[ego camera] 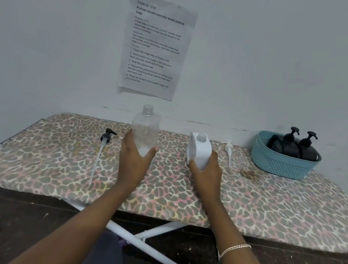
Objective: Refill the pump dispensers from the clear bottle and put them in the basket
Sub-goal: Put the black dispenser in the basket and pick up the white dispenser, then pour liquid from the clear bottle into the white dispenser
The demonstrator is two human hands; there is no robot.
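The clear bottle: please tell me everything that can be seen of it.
The clear bottle looks like transparent plastic: a round body, sloping shoulders and a threaded neck with no cap. It is upright and looks nearly empty. The left hand grips its lower part. It is over the middle of the board, left of the white bottle; whether its base touches the board is hidden.

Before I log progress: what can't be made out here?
Head view, clear bottle: liquid level unreadable; left hand covers its base.
Head view, white dispenser: opaque, contents unseen; right hand wraps its lower part.
Head view, black dispensers: lower bodies hidden behind basket wall.
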